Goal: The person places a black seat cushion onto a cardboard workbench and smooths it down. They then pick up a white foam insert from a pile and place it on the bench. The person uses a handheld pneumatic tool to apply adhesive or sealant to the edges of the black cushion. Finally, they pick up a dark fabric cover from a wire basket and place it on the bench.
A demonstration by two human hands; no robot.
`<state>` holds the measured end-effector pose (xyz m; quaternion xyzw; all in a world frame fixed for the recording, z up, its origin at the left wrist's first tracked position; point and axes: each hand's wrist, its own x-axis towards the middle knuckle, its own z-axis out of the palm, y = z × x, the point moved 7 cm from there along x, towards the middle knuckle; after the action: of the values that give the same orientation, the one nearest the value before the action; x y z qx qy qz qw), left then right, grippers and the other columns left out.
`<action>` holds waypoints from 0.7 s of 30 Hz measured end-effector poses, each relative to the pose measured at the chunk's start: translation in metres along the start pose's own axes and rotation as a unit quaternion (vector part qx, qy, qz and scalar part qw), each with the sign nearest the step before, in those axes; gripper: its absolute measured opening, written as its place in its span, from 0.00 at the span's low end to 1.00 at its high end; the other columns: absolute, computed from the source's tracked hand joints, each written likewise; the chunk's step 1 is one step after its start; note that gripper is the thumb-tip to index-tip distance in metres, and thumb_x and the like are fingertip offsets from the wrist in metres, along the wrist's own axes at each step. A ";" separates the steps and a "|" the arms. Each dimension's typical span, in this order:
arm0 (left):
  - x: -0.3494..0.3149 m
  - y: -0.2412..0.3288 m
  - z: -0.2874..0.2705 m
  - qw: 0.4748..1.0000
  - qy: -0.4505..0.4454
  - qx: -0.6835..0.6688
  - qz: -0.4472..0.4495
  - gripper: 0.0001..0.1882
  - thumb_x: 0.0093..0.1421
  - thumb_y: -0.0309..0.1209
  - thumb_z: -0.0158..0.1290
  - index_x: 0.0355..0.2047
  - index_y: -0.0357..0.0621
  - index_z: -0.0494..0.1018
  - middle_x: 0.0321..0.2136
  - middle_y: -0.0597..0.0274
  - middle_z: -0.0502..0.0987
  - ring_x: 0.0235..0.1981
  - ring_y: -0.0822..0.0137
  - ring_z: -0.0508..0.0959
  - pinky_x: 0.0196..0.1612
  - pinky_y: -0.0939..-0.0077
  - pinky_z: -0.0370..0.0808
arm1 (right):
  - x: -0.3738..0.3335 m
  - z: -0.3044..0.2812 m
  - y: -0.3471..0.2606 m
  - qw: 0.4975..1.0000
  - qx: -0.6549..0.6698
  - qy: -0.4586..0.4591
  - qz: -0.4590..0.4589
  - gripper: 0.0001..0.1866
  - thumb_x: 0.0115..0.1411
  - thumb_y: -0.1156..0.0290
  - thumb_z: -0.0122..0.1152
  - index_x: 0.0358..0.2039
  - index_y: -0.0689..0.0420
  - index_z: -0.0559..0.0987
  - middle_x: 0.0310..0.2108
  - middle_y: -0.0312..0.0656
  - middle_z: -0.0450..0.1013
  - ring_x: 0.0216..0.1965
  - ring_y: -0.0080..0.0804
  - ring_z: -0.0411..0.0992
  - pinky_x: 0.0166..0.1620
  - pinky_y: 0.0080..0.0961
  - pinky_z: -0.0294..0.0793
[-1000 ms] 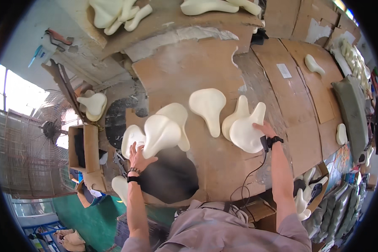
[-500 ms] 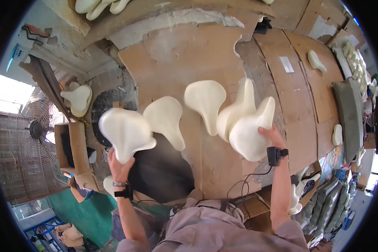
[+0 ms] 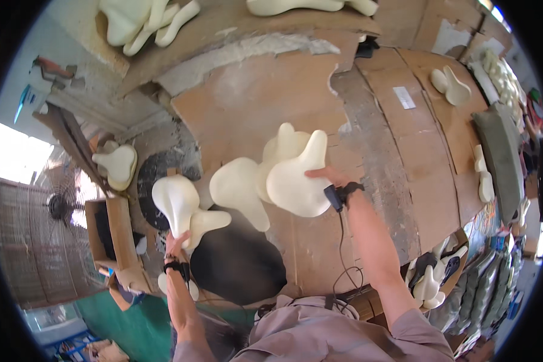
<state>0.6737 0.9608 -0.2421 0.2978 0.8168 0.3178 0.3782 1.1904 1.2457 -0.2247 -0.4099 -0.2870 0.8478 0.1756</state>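
My left hand (image 3: 176, 242) grips a cream foam bicycle saddle pad (image 3: 174, 196) by its narrow nose. Under that pad, a second saddle pad (image 3: 210, 221) points its nose to the right. My right hand (image 3: 332, 176) is closed at the right edge of another pad (image 3: 297, 187), its nose pointing up and away. A further pad (image 3: 277, 148) lies partly hidden beneath it. Between my hands a single pad (image 3: 238, 184) rests on the cardboard, nose toward me. The fingers of both hands are partly covered by the foam.
Cardboard (image 3: 247, 96) covers the table, with a black round patch (image 3: 238, 259) near my body. More pads lie on a far shelf (image 3: 193, 45) and at the right. A box (image 3: 111, 226) and a fan (image 3: 57, 206) stand left. A cable (image 3: 344, 241) hangs from my right wrist.
My right hand has moved left with its pad, which now overlaps the middle ones. My left hand has come slightly lower, and the pad under its own now shows more. The view has shifted.
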 end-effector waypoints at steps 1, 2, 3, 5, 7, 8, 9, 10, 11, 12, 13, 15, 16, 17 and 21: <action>-0.005 0.001 -0.006 1.000 0.010 0.001 -0.010 0.34 0.50 0.44 0.67 0.53 0.33 0.75 0.46 0.51 0.81 0.43 0.61 0.80 0.47 0.65 0.75 | -0.002 0.007 0.001 1.000 -0.007 0.000 0.014 0.31 0.57 0.66 0.73 0.59 0.62 0.74 0.53 0.45 0.78 0.51 0.36 0.78 0.57 0.33 0.76; -0.010 0.006 -0.011 1.000 0.015 0.002 -0.018 0.33 0.51 0.43 0.66 0.52 0.33 0.75 0.47 0.52 0.80 0.44 0.62 0.79 0.47 0.65 0.75 | -0.004 0.010 0.002 1.000 -0.012 0.003 0.019 0.31 0.58 0.65 0.73 0.59 0.62 0.74 0.52 0.45 0.78 0.51 0.36 0.78 0.57 0.34 0.76; -0.018 0.019 -0.016 0.997 0.066 0.025 0.006 0.33 0.51 0.41 0.66 0.53 0.33 0.75 0.47 0.52 0.79 0.44 0.61 0.79 0.47 0.65 0.75 | -0.004 0.008 0.002 1.000 -0.016 0.010 0.023 0.30 0.58 0.65 0.73 0.59 0.62 0.74 0.52 0.45 0.78 0.50 0.36 0.78 0.57 0.34 0.76; -0.038 0.048 -0.011 0.990 0.119 -0.027 0.069 0.33 0.51 0.38 0.66 0.55 0.34 0.73 0.48 0.53 0.77 0.44 0.60 0.77 0.46 0.65 0.75 | -0.015 0.003 0.000 0.999 -0.022 0.024 0.026 0.30 0.58 0.65 0.73 0.58 0.62 0.75 0.52 0.45 0.78 0.50 0.36 0.79 0.56 0.34 0.77; -0.065 0.093 0.008 0.979 0.100 -0.149 0.100 0.34 0.51 0.36 0.66 0.57 0.36 0.70 0.48 0.55 0.76 0.44 0.60 0.77 0.46 0.64 0.75 | -0.028 -0.002 -0.002 0.999 -0.024 0.033 0.025 0.30 0.57 0.65 0.73 0.58 0.61 0.76 0.52 0.44 0.79 0.49 0.35 0.79 0.55 0.34 0.78; -0.083 0.120 0.021 0.973 0.078 -0.199 0.093 0.35 0.52 0.35 0.66 0.59 0.36 0.68 0.48 0.55 0.76 0.44 0.59 0.77 0.47 0.64 0.75 | -0.038 0.002 -0.002 0.999 -0.005 0.040 0.030 0.29 0.57 0.64 0.73 0.58 0.60 0.76 0.52 0.44 0.79 0.48 0.35 0.79 0.55 0.34 0.78; -0.088 0.120 0.028 0.964 0.071 -0.249 0.066 0.35 0.53 0.34 0.65 0.60 0.37 0.67 0.49 0.55 0.75 0.45 0.59 0.77 0.48 0.63 0.76 | -0.047 0.009 -0.006 0.998 0.008 0.050 0.029 0.29 0.57 0.64 0.73 0.57 0.60 0.76 0.51 0.43 0.79 0.48 0.35 0.79 0.54 0.34 0.78; -0.079 0.116 0.053 0.952 0.033 -0.303 0.042 0.35 0.55 0.33 0.64 0.61 0.37 0.66 0.50 0.55 0.75 0.46 0.58 0.77 0.49 0.61 0.76 | -0.035 -0.019 0.009 0.999 0.027 0.044 0.008 0.31 0.55 0.62 0.75 0.57 0.59 0.77 0.51 0.42 0.79 0.48 0.35 0.79 0.54 0.33 0.78; -0.073 0.096 0.049 0.942 0.007 -0.330 0.067 0.35 0.56 0.32 0.63 0.62 0.37 0.64 0.51 0.54 0.75 0.48 0.57 0.76 0.50 0.60 0.76 | -0.052 0.015 -0.016 0.998 -0.030 0.061 -0.012 0.33 0.53 0.59 0.76 0.57 0.59 0.77 0.51 0.41 0.80 0.48 0.34 0.79 0.53 0.34 0.78; -0.059 0.102 0.066 0.930 -0.043 -0.354 0.092 0.34 0.58 0.31 0.61 0.64 0.38 0.63 0.52 0.54 0.74 0.50 0.57 0.76 0.52 0.59 0.75 | -0.042 0.010 -0.010 0.997 -0.036 0.065 0.000 0.34 0.51 0.57 0.77 0.57 0.55 0.77 0.51 0.41 0.79 0.48 0.34 0.79 0.54 0.35 0.77; -0.039 0.104 0.088 0.927 -0.064 -0.358 0.090 0.34 0.59 0.31 0.61 0.64 0.37 0.63 0.53 0.53 0.74 0.51 0.56 0.76 0.52 0.58 0.75 | -0.038 0.001 -0.007 0.996 -0.041 0.074 0.009 0.36 0.49 0.55 0.78 0.58 0.52 0.78 0.51 0.40 0.79 0.49 0.34 0.78 0.54 0.35 0.77; -0.011 0.120 0.138 0.924 -0.100 -0.362 0.077 0.34 0.61 0.31 0.60 0.65 0.37 0.62 0.55 0.52 0.73 0.54 0.55 0.75 0.54 0.57 0.75 | -0.020 -0.017 0.008 1.000 0.006 0.008 0.018 0.36 0.50 0.55 0.78 0.59 0.51 0.77 0.52 0.39 0.79 0.49 0.34 0.78 0.53 0.35 0.77; -0.002 0.136 0.166 0.924 -0.118 -0.359 0.067 0.34 0.62 0.34 0.60 0.64 0.34 0.62 0.55 0.51 0.73 0.54 0.55 0.75 0.55 0.57 0.75 | -0.002 -0.037 0.021 1.000 0.024 -0.014 0.007 0.35 0.51 0.55 0.77 0.59 0.51 0.77 0.51 0.40 0.79 0.49 0.34 0.78 0.53 0.36 0.77; -0.001 0.145 0.181 0.926 -0.120 -0.353 0.054 0.35 0.62 0.37 0.61 0.64 0.32 0.62 0.55 0.50 0.74 0.54 0.54 0.76 0.55 0.56 0.75 | 0.006 -0.043 0.026 0.999 0.019 -0.026 0.000 0.34 0.52 0.55 0.76 0.59 0.51 0.77 0.51 0.40 0.79 0.49 0.34 0.78 0.53 0.36 0.78; 0.023 0.148 0.184 0.938 -0.149 -0.309 0.038 0.37 0.64 0.42 0.61 0.63 0.27 0.62 0.55 0.48 0.74 0.55 0.55 0.76 0.57 0.58 0.75 | -0.007 -0.031 0.005 0.999 -0.024 -0.021 0.009 0.33 0.54 0.58 0.74 0.60 0.52 0.76 0.53 0.41 0.78 0.51 0.35 0.77 0.55 0.37 0.76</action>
<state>0.8465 1.1233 -0.2362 0.2412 0.6003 0.5210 0.5567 1.2186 1.2482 -0.2393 -0.3986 -0.3069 0.8509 0.1516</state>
